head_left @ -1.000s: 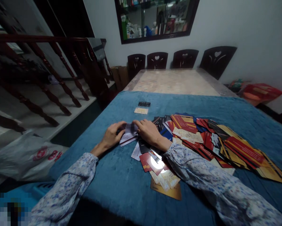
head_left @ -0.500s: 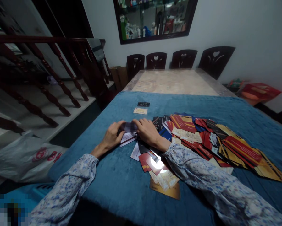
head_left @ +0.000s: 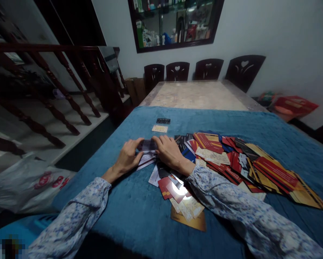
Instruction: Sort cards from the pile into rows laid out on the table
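My left hand (head_left: 126, 157) pinches the left end of a dark, shiny card (head_left: 148, 145) between thumb and fingers. On the card's right end my right hand (head_left: 169, 151) is closed, its thumb mostly hidden. White cards with a dark stripe (head_left: 145, 161) lie just below, partly under the hands. Beyond my fingers, a cream card (head_left: 159, 128) and a black card (head_left: 163, 121) lie apart on the blue cloth (head_left: 118, 208). Beneath and beside my right wrist are a black card (head_left: 163, 171), red cards (head_left: 164, 187) and a gold card (head_left: 197, 221).
A wide heap of red, gold, black and blue cards (head_left: 274, 173) spreads to the right. Behind the cloth the bare stone tabletop (head_left: 193, 94) shows, with dark chairs (head_left: 208, 69) along its far end. Left of the table are a white plastic bag (head_left: 23, 187) and a wooden railing (head_left: 55, 104).
The card between my hands has tilted and now looks darker. Both hands keep nearly the same place, and the cards on the cloth lie as before. The view has shifted slightly.
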### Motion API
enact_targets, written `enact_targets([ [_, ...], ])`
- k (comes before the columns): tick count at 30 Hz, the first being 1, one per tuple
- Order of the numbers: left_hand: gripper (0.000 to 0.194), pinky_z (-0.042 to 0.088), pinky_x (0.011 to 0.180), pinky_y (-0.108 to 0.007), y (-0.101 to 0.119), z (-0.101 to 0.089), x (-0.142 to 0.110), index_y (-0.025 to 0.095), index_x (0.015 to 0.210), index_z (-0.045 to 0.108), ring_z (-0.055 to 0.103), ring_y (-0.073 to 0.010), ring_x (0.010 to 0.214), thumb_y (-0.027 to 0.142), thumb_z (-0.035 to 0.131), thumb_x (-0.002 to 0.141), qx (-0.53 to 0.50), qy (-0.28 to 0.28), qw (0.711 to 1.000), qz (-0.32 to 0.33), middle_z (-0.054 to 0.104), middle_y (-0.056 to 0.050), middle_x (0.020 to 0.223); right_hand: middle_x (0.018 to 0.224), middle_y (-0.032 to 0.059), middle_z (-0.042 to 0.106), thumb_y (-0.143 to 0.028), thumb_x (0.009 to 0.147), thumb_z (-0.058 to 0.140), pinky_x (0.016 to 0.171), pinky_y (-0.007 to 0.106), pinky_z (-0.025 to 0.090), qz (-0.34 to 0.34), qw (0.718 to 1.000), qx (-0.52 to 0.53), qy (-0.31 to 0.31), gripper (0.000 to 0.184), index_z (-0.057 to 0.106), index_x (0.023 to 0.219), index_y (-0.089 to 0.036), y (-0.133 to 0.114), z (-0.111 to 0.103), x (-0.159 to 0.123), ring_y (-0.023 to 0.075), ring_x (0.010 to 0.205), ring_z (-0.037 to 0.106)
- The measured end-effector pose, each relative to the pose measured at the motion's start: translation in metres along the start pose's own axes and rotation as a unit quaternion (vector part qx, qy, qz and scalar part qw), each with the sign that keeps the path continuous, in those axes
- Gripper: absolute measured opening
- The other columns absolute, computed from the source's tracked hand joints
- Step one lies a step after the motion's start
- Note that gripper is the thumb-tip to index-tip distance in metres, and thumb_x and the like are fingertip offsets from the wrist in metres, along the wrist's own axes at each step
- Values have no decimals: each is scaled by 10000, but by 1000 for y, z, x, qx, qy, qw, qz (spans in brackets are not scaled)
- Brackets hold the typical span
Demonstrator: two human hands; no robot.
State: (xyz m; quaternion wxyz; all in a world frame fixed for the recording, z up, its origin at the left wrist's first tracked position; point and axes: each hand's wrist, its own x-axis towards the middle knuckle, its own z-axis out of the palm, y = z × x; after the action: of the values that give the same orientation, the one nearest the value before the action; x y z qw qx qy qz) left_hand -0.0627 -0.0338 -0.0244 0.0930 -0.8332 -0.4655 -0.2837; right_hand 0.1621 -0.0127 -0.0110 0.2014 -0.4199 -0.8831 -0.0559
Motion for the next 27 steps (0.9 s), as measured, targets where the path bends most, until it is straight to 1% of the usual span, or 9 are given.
enact_targets([
  [4, 485, 505, 860, -410, 0, -2, 7, 166, 1372, 506, 616, -257, 936, 182, 586, 894, 12, -8, 1000, 1, 681, -96, 1043, 1176, 155, 670, -166, 999, 504, 873, 377, 424, 9, 1000, -8, 3, 407, 510, 1405, -144, 1, -4, 1, 273, 1069, 566],
  [8, 471, 506, 862, -415, 0, -7, 19, 163, 1366, 512, 605, -262, 934, 205, 582, 902, 8, -22, 1000, 14, 674, -96, 1038, 1195, 163, 657, -183, 990, 526, 854, 368, 433, 17, 1000, -9, 9, 398, 526, 1386, -151, 4, -12, 4, 278, 1080, 549],
  [12, 453, 508, 899, -444, 2, -12, 35, 169, 1345, 532, 588, -279, 965, 234, 590, 901, 14, -38, 999, 23, 654, -103, 1059, 1282, 179, 613, -158, 982, 505, 843, 363, 441, 32, 999, -17, 29, 396, 553, 1374, -166, 12, -21, 7, 287, 1118, 518],
  [16, 457, 507, 944, -471, 4, -12, 56, 181, 1336, 544, 574, -302, 1049, 255, 629, 893, 5, -46, 998, 40, 621, -126, 1155, 1351, 194, 567, -134, 972, 486, 854, 379, 448, 41, 998, -31, 32, 419, 558, 1385, -150, 23, -31, 9, 303, 1148, 485],
  [20, 500, 493, 994, -483, 5, -6, 80, 192, 1346, 550, 557, -313, 1127, 250, 672, 864, -12, -42, 997, 59, 583, -132, 1226, 1342, 197, 567, -140, 958, 502, 852, 386, 461, 37, 998, -42, 7, 397, 581, 1348, -151, 41, -43, 13, 311, 1148, 470],
  [22, 489, 486, 1005, -487, 5, 0, 92, 201, 1342, 561, 553, -314, 1141, 255, 674, 869, -17, -44, 997, 69, 587, -126, 1241, 1338, 192, 569, -152, 955, 518, 856, 380, 463, 39, 998, -48, -8, 386, 585, 1336, -153, 53, -49, 15, 310, 1154, 472],
  [27, 510, 477, 1008, -505, 7, 17, 123, 170, 1328, 588, 538, -334, 1170, 257, 720, 842, -23, -70, 994, 74, 618, -146, 1278, 1317, 174, 570, -183, 938, 582, 871, 350, 459, 39, 997, -39, -51, 380, 590, 1316, -146, 86, -55, 22, 287, 1129, 515],
])
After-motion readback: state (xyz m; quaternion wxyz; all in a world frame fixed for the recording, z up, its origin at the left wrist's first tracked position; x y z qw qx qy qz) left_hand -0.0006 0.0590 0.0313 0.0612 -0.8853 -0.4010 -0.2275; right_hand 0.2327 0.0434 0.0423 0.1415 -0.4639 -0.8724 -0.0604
